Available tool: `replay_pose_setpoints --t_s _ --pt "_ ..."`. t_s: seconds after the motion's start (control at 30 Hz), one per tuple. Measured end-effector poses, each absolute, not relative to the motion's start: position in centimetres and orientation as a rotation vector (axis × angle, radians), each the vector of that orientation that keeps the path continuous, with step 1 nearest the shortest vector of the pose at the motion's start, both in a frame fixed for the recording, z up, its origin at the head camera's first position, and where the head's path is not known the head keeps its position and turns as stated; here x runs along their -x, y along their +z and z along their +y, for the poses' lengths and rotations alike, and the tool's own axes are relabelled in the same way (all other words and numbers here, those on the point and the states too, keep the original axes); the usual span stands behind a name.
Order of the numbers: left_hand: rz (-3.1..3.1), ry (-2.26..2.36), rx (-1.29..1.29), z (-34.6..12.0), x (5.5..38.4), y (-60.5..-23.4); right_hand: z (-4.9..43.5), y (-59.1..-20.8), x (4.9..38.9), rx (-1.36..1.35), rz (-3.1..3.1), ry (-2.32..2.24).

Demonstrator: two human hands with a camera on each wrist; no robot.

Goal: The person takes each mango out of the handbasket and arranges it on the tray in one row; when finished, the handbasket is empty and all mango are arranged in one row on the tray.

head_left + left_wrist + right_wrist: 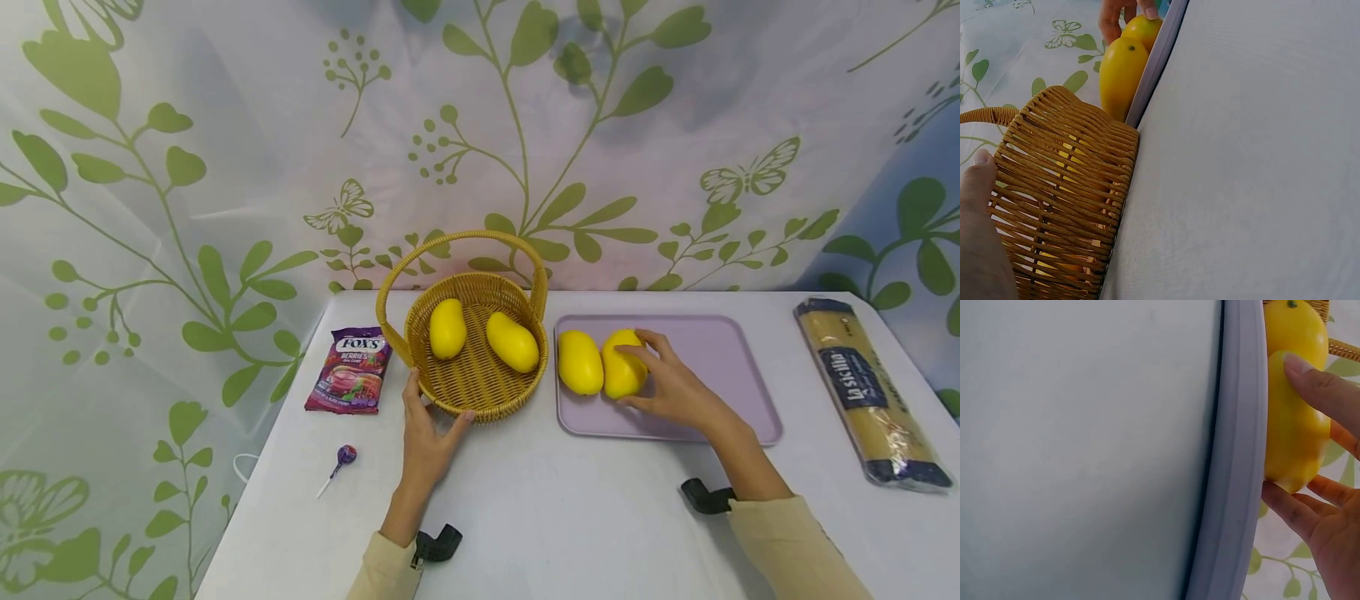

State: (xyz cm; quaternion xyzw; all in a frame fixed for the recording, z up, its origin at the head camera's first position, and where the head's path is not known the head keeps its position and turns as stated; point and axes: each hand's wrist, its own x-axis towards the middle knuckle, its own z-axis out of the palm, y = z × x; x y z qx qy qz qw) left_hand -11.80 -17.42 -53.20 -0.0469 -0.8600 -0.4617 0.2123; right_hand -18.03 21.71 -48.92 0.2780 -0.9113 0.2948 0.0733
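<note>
A round wicker basket (480,400) with a tall handle holds two yellow mangoes, one on the left (447,329) and one on the right (513,342). My left hand (426,442) holds the basket's front left side, thumb near the rim; its other fingers are partly hidden. On the lilac tray (705,367), two more mangoes lie side by side. My right hand (667,383) grips the right one (622,371), with the thumb on one side and fingers on the other. The left one (580,362) touches it. Up close, the right wrist view shows the gripped mango (1294,431).
A purple candy bag (349,371) lies left of the basket, with a wrapped lollipop (346,455) in front of it. At the far right lies a pack of spaghetti (862,383). A leaf-patterned curtain (262,167) hangs behind the white table (540,500).
</note>
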Motion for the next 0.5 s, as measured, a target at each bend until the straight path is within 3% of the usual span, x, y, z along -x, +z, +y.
replay_pose_setpoints --t_s 0.5 --pt "-2.391 -1.290 0.120 -17.4 11.8 -53.2 21.9 -47.8 17.6 -0.815 -2.719 0.832"
